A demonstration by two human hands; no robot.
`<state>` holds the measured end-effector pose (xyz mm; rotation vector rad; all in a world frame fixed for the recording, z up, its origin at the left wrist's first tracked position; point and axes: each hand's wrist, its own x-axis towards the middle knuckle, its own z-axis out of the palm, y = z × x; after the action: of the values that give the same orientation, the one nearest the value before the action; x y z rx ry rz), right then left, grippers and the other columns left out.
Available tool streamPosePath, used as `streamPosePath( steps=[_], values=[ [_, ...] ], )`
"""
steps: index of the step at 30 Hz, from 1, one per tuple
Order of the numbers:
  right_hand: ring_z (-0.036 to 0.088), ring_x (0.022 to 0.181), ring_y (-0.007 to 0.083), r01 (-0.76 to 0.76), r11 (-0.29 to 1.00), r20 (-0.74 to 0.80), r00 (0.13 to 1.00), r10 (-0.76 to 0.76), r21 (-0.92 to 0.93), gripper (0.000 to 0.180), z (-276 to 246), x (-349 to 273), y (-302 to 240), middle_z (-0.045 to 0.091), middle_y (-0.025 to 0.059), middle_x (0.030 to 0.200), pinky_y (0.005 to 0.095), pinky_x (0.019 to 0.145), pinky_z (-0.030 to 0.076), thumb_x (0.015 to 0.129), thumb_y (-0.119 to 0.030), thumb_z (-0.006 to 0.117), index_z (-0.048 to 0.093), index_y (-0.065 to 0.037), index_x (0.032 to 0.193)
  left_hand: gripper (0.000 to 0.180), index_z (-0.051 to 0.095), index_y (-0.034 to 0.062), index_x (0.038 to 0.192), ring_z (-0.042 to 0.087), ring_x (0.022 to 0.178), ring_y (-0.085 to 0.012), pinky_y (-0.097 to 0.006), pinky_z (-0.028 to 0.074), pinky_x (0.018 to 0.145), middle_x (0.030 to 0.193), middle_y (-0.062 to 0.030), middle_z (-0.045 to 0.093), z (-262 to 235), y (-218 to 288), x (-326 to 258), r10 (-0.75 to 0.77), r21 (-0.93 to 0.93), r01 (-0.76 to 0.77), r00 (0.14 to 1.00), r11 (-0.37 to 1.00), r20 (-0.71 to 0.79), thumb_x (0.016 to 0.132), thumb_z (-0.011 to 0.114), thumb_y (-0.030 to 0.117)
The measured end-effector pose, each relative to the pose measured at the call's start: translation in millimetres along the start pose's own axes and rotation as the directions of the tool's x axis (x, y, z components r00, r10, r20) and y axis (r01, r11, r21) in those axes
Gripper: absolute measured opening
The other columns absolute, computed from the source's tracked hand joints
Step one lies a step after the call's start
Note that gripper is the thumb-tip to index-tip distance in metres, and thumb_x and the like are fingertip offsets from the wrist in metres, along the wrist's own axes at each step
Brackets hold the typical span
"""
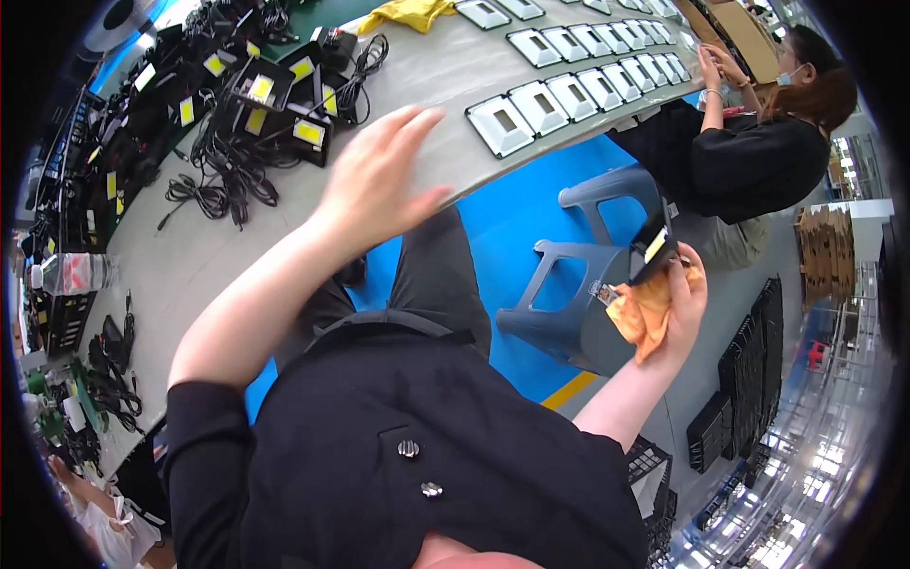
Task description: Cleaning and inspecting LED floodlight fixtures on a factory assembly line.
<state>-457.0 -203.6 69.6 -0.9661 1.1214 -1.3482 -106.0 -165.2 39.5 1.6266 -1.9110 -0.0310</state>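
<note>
My left hand (384, 175) is over the table's near edge, its fingers stretched and the thumb apart, holding nothing. Out to the right, away from the table, my right hand (690, 299) is closed around an orange cloth (645, 318). With it the hand holds a small black lamp housing (650, 252), tilted, with a yellow light panel on its face. Beyond my left hand lies a pile of similar black lamps (270, 100) with yellow panels. Their black cables (223, 175) are bundled on the grey table (227, 251).
White reflector frames (540, 109) stand in rows along the table. A yellow cloth (408, 13) lies at the far edge. Grey stools (569, 332) stand on blue flooring to the right. A co-worker (758, 161) sits at the far right, and another person (114, 522) is at lower left.
</note>
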Motion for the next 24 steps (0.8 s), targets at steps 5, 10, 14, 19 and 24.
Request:
streamPosePath(
  steps=[5, 10, 14, 19, 24],
  values=[
    [0.07, 0.076, 0.0256, -0.21, 0.959, 0.41, 0.905, 0.117, 0.191, 0.023, 15, 33, 45, 0.065, 0.0157, 0.099, 0.044, 0.061, 0.062, 0.097, -0.018, 0.052, 0.049, -0.002, 0.114, 0.093, 0.028, 0.0045, 0.143, 0.043, 0.126, -0.0343, -0.042, 0.036, 0.105, 0.135, -0.0204, 0.043, 86, 2, 43, -0.177, 0.079, 0.178, 0.984, 0.981, -0.015, 0.073, 0.074, 0.045],
    [0.07, 0.085, 0.0302, -0.298, 0.92, 0.549, 0.828, 0.116, 0.255, 0.021, 46, 18, 52, 0.066, 0.0217, 0.106, 0.0457, 0.064, 0.061, 0.094, -0.019, 0.058, 0.055, -0.001, 0.105, 0.085, 0.034, 0.0056, 0.139, 0.042, 0.127, -0.033, -0.041, 0.035, 0.106, 0.132, -0.0177, 0.047, 91, -1, 33, -0.22, -0.008, 0.22, 0.975, 0.975, -0.019, 0.072, 0.073, 0.041],
    [0.068, 0.094, 0.0314, -0.292, 0.936, 0.629, 0.77, 0.107, 0.198, 0.017, 69, 13, 50, 0.065, 0.0241, 0.107, 0.0433, 0.07, 0.061, 0.093, -0.016, 0.06, 0.055, -0.002, 0.101, 0.082, 0.035, 0.0055, 0.137, 0.042, 0.126, -0.0338, -0.041, 0.036, 0.106, 0.131, -0.0171, 0.047, 67, -7, 2, -0.263, -0.067, 0.26, 0.964, 0.963, -0.039, 0.069, 0.073, 0.029],
    [0.06, 0.075, 0.0077, -0.064, 0.967, 0.659, 0.72, 0.215, -0.245, 0.009, 127, -14, 35, 0.064, 0.0029, 0.084, 0.0201, 0.068, 0.048, 0.086, -0.002, 0.065, 0.058, -0.003, 0.091, 0.083, 0.035, 0.0051, 0.137, 0.042, 0.125, -0.0352, -0.043, 0.036, 0.106, 0.132, -0.0181, 0.046, 6, -33, -84, -0.273, -0.104, 0.266, 0.96, 0.958, -0.061, 0.067, 0.075, 0.022],
    [0.054, 0.07, 0.0057, 0.566, 0.655, 0.794, 0.602, 0.087, -0.501, 0.01, 212, -48, 35, 0.06, 0.0, 0.075, 0.0219, 0.064, 0.044, 0.082, -0.005, 0.068, 0.059, -0.001, 0.083, 0.086, 0.033, 0.006, 0.14, 0.04, 0.128, -0.0355, -0.043, 0.035, 0.107, 0.135, -0.0178, 0.044, -48, -41, -154, -0.381, -0.061, 0.377, 0.922, 0.924, -0.07, 0.067, 0.076, 0.022]
  ],
)
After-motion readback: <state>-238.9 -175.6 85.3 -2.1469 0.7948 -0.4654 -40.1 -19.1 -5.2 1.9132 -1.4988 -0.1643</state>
